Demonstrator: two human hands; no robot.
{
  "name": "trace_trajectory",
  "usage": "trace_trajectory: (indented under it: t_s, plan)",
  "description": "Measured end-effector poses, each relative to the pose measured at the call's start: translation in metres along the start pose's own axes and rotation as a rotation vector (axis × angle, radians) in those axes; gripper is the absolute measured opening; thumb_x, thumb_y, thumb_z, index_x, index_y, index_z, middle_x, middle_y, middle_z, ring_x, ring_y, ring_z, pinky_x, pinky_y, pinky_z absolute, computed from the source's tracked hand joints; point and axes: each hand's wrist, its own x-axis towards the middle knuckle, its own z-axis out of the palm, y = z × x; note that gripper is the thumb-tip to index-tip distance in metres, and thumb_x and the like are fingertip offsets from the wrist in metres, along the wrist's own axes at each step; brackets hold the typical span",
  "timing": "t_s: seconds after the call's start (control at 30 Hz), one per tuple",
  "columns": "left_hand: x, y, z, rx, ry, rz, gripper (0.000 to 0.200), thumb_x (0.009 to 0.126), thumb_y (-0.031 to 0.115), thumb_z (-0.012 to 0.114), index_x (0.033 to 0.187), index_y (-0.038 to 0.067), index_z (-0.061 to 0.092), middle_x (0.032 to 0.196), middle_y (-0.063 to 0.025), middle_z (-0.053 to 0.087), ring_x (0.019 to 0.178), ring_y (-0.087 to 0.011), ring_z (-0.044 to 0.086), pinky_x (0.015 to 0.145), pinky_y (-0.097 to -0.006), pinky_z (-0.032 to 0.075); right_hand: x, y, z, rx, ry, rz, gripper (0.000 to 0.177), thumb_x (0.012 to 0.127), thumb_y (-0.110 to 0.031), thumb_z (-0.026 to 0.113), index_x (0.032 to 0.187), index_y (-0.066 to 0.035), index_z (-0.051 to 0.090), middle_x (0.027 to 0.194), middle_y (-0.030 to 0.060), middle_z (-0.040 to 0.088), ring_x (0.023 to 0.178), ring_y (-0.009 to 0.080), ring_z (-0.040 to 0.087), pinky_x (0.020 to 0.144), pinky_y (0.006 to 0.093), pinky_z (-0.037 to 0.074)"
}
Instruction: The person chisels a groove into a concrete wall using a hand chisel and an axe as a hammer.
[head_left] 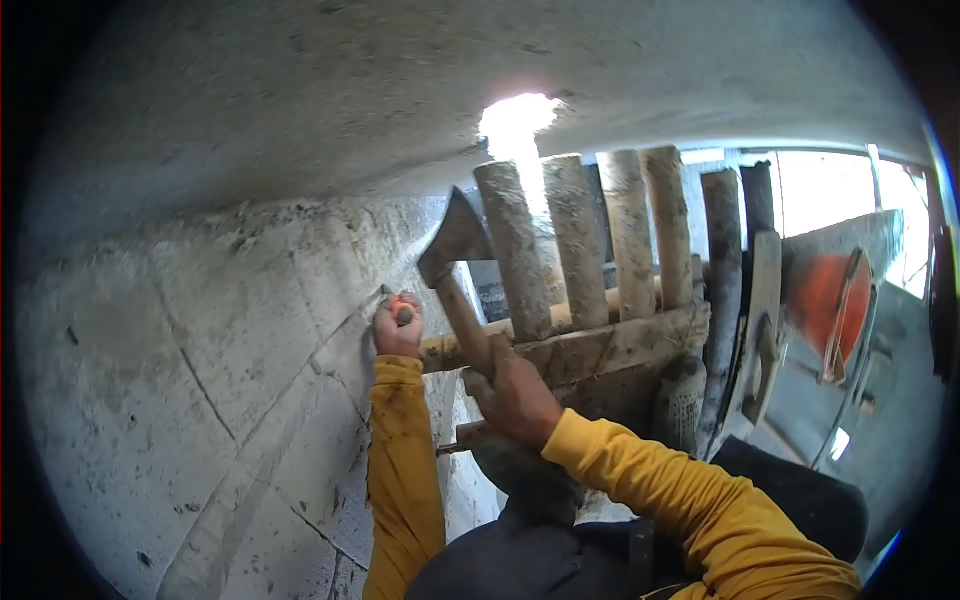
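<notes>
My left hand (397, 330) is closed around a chisel (404, 315) with an orange grip and a round metal butt. Its dark tip meets the pale block wall (250, 330) at a cut groove. In my right hand (518, 398) is the wooden handle of a hatchet (460, 245). The hatchet's head is raised, just to the right of the chisel and apart from it. Both my sleeves are yellow.
Rough wooden poles (515, 250) stand upright behind a horizontal plank (620, 345). A concrete ceiling (300, 100) hangs low, with a bright hole in it. On the right are an orange bucket (828, 305) and a long wooden float (762, 330).
</notes>
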Motion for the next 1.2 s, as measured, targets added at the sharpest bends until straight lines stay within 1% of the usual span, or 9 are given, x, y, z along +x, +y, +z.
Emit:
trace_trajectory:
  t_s: [0.3, 0.43, 0.57, 0.63, 0.7, 0.9, 0.97, 1.03, 1.2]
  plan:
    - [-0.010, -0.085, 0.036, 0.390, -0.014, -0.043, 0.013, 0.085, 0.020, 0.052, 0.078, 0.011, 0.057, 0.069, -0.0041, 0.055, 0.055, -0.0155, 0.050, 0.049, -0.0295, 0.045, -0.009, -0.011, -0.003, 0.018, -0.046, 0.014, 0.041, 0.089, -0.024, 0.062, 0.108, 0.008, 0.047, 0.086, 0.0331, 0.061, 0.087, 0.0507, 0.060, 0.073, 0.0500, 0.048]
    - [-0.010, -0.105, 0.018, 1.004, 0.100, 0.455, 0.013, 0.084, 0.018, 0.053, 0.076, 0.007, 0.055, 0.071, -0.0044, 0.058, 0.061, -0.0166, 0.055, 0.054, -0.0296, 0.046, -0.014, -0.018, -0.007, -0.025, -0.027, -0.089, 0.042, 0.089, -0.024, 0.062, 0.111, 0.008, 0.048, 0.086, 0.0316, 0.061, 0.086, 0.0493, 0.060, 0.074, 0.0482, 0.048]
    - [0.031, -0.107, -0.014, 0.604, 0.169, 0.416, 0.017, 0.086, 0.018, 0.052, 0.077, 0.003, 0.054, 0.076, -0.0054, 0.060, 0.067, -0.0169, 0.058, 0.062, -0.0311, 0.049, -0.013, -0.015, -0.008, 0.032, -0.045, -0.115, 0.041, 0.090, -0.024, 0.060, 0.112, 0.008, 0.049, 0.088, 0.0281, 0.062, 0.083, 0.0440, 0.062, 0.074, 0.0453, 0.049]
    - [-0.023, -0.098, 0.005, 1.359, -0.097, 1.030, 0.007, 0.079, 0.004, 0.060, 0.080, 0.001, 0.054, 0.080, -0.0055, 0.060, 0.070, -0.0150, 0.060, 0.067, -0.0286, 0.050, -0.011, -0.019, -0.009, 0.057, -0.061, -0.065, 0.040, 0.091, -0.024, 0.060, 0.113, 0.008, 0.049, 0.088, 0.0263, 0.062, 0.081, 0.0399, 0.063, 0.074, 0.0436, 0.049]
    - [-0.035, -0.086, 0.021, 1.742, 0.059, 0.938, 0.013, 0.073, -0.004, 0.064, 0.081, 0.001, 0.054, 0.080, -0.0058, 0.059, 0.072, -0.0150, 0.060, 0.066, -0.0273, 0.051, -0.011, -0.020, -0.008, 0.072, -0.072, -0.038, 0.039, 0.091, -0.023, 0.059, 0.112, 0.008, 0.049, 0.087, 0.0239, 0.062, 0.079, 0.0355, 0.062, 0.072, 0.0420, 0.049]
    - [0.022, -0.085, -0.007, 0.680, -0.132, 0.687, 0.022, 0.067, -0.011, 0.066, 0.082, -0.001, 0.054, 0.078, -0.0057, 0.059, 0.072, -0.0134, 0.061, 0.060, -0.0276, 0.052, -0.008, -0.024, -0.005, 0.073, -0.099, 0.039, 0.034, 0.091, -0.023, 0.059, 0.106, 0.006, 0.050, 0.080, 0.0184, 0.060, 0.071, 0.0259, 0.061, 0.066, 0.0385, 0.049]
    - [-0.027, -0.086, 0.030, 1.554, 0.045, 1.030, 0.014, 0.072, -0.005, 0.064, 0.080, -0.002, 0.052, 0.076, -0.0074, 0.057, 0.067, -0.0165, 0.060, 0.059, -0.0273, 0.051, -0.005, -0.017, -0.001, 0.065, -0.071, -0.015, 0.033, 0.091, -0.023, 0.058, 0.103, 0.006, 0.050, 0.078, 0.0171, 0.059, 0.069, 0.0237, 0.060, 0.064, 0.0377, 0.049]
    - [0.011, -0.074, 0.026, 0.519, 0.090, 0.626, 0.012, 0.081, 0.007, 0.056, 0.077, -0.003, 0.050, 0.075, -0.0127, 0.055, 0.065, -0.0209, 0.057, 0.063, -0.0288, 0.051, -0.001, -0.015, 0.000, 0.092, -0.070, 0.004, 0.032, 0.092, -0.023, 0.059, 0.103, 0.005, 0.050, 0.078, 0.0169, 0.059, 0.069, 0.0234, 0.060, 0.063, 0.0376, 0.048]
    - [0.012, -0.062, 0.035, 0.022, -0.022, 0.545, 0.012, 0.088, 0.007, 0.046, 0.084, -0.004, 0.049, 0.080, -0.0125, 0.052, 0.071, -0.0242, 0.056, 0.070, -0.0351, 0.052, 0.000, -0.016, 0.002, 0.120, -0.031, -0.046, 0.032, 0.091, -0.022, 0.060, 0.105, 0.004, 0.050, 0.074, 0.0151, 0.059, 0.065, 0.0232, 0.059, 0.061, 0.0381, 0.048]
